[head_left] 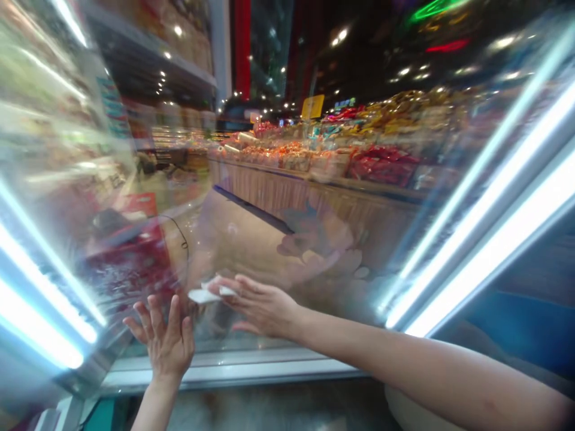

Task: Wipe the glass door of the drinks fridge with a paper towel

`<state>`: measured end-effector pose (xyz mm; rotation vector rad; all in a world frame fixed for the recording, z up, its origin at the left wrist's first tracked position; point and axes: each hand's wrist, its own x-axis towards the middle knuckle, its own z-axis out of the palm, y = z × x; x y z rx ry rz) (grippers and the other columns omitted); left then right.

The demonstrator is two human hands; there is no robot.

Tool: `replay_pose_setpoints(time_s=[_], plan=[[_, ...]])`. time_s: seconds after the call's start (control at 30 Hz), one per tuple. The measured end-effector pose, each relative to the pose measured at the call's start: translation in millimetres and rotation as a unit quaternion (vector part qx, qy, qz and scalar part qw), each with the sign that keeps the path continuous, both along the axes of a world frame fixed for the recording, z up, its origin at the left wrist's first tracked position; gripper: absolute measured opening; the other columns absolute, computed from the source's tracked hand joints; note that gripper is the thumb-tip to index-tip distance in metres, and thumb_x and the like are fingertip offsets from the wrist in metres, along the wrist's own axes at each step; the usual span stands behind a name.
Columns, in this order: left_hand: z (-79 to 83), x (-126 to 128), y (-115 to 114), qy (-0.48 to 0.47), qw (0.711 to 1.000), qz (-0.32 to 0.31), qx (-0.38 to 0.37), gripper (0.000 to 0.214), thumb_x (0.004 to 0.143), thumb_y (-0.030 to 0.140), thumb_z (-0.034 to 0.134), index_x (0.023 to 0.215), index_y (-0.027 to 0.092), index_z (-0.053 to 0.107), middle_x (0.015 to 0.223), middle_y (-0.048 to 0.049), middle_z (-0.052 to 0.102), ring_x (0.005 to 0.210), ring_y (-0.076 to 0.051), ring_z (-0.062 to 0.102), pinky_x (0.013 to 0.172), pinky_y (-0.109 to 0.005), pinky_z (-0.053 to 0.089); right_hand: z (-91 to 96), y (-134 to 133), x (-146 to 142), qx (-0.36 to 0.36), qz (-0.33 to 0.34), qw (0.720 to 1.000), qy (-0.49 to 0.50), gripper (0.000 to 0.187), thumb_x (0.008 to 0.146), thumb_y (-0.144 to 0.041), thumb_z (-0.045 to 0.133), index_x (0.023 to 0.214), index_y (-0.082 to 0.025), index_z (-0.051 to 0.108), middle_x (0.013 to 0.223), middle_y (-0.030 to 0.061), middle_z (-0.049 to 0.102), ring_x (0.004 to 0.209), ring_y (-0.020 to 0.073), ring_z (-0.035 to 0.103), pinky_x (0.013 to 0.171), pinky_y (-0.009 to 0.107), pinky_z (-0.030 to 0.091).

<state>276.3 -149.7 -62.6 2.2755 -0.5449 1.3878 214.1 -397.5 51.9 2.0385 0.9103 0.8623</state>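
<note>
While the left hand (167, 341) spreads flat on the glass (251, 239), the right hand (260, 306) presses a white wipe (203, 295) flat-fingered.

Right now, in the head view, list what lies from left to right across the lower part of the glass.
Left light strips → left hand, flat on the glass → white cloth → right hand holding it → right light strips.

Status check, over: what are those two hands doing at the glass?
Left hand open, flat on glass pane. Right hand holds white cloth against it. Reflections blur what lies behind.
</note>
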Motion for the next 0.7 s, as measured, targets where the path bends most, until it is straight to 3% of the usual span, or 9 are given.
replay_pose_setpoints(time_s=[0.07, 0.17, 0.23, 0.33, 0.47, 0.57, 0.7], plan=[[0.3, -0.2, 0.4, 0.0, 1.0, 0.0, -0.001, 0.086, 0.092, 0.021, 0.055, 0.163, 0.033, 0.008, 0.173, -0.0039, -0.012, 0.158, -0.031, -0.016, 0.125, -0.068, -0.007, -0.2, 8.4, 3.2, 0.047, -0.009, 0.999, 0.009, 0.068, 0.103, -0.057, 0.033, 0.157, -0.015, 0.038, 0.171, 0.0017, 0.022, 0.16, 0.0202, 0.011, 0.131, 0.035, 0.022], [1.5, -2.1, -2.6, -0.003, 1.0, -0.001, 0.0, 0.085, 0.093, 0.02, 0.054, 0.163, 0.032, 0.008, 0.173, -0.0045, -0.012, 0.159, -0.031, -0.016, 0.125, -0.066, -0.007, -16.2, 5.1, 1.0, -0.019, 0.027, 0.999, 0.03, 0.073, 0.102, -0.061, 0.037, 0.159, -0.016, 0.034, 0.171, -0.0023, 0.022, 0.159, 0.0147, 0.014, 0.13, 0.028, 0.02], [1.9, -3.9, -6.6, -0.006, 1.0, -0.007, 0.001, 0.086, 0.093, 0.019, 0.056, 0.163, 0.031, 0.008, 0.173, -0.0049, -0.012, 0.159, -0.031, -0.015, 0.125, -0.066, -0.007, -25.2, -11.2, -4.4, -0.021, 0.034, 0.998, 0.038, 0.073, 0.1, -0.064, 0.041, 0.158, -0.019, 0.037, 0.171, -0.0048, 0.023, 0.159, 0.0131, 0.014, 0.129, 0.026, 0.022], [2.8, -6.7, -13.4, -0.005, 1.0, -0.027, 0.0, 0.088, 0.092, 0.019, 0.057, 0.163, 0.035, 0.007, 0.173, -0.0018, -0.011, 0.159, -0.029, -0.015, 0.126, -0.066, -0.008, -20.4, -52.7, -14.7, 0.106, 0.013, 0.994, 0.013, 0.068, 0.099, -0.058, 0.05, 0.154, -0.02, 0.044, 0.168, 0.0006, 0.033, 0.159, 0.0173, 0.016, 0.128, 0.036, 0.028], [7.9, -9.2, -22.0, -0.005, 0.999, -0.044, 0.009, 0.09, 0.092, 0.018, 0.058, 0.162, 0.038, 0.006, 0.173, 0.0015, -0.011, 0.159, -0.026, -0.016, 0.127, -0.062, -0.011, -12.1, -96.4, -24.8, 0.277, -0.04, 0.952, -0.128, 0.075, 0.099, -0.049, 0.053, 0.16, -0.015, 0.028, 0.168, 0.0164, 0.029, 0.157, 0.0345, 0.022, 0.124, 0.064, 0.025], [15.4, -10.8, -32.9, -0.021, 0.999, -0.044, 0.016, 0.09, 0.092, 0.018, 0.059, 0.162, 0.037, 0.006, 0.173, 0.0014, -0.012, 0.159, -0.026, -0.017, 0.127, -0.061, -0.012, -33.3, -81.2, -22.0, 0.35, -0.076, 0.917, -0.174, 0.08, 0.097, -0.052, 0.054, 0.159, -0.009, 0.029, 0.167, 0.0236, 0.024, 0.156, 0.0442, 0.016, 0.119, 0.073, 0.023], [27.2, -14.8, -54.3, -0.039, 0.997, -0.065, 0.034, 0.091, 0.091, 0.02, 0.062, 0.162, 0.037, 0.008, 0.173, 0.0023, -0.013, 0.158, -0.024, -0.018, 0.127, -0.058, -0.013, -65.4, -48.5, -12.7, 0.305, -0.031, 0.948, -0.091, 0.073, 0.094, -0.061, 0.055, 0.153, -0.019, 0.045, 0.167, 0.0134, 0.032, 0.158, 0.0341, 0.015, 0.127, 0.06, 0.018]])
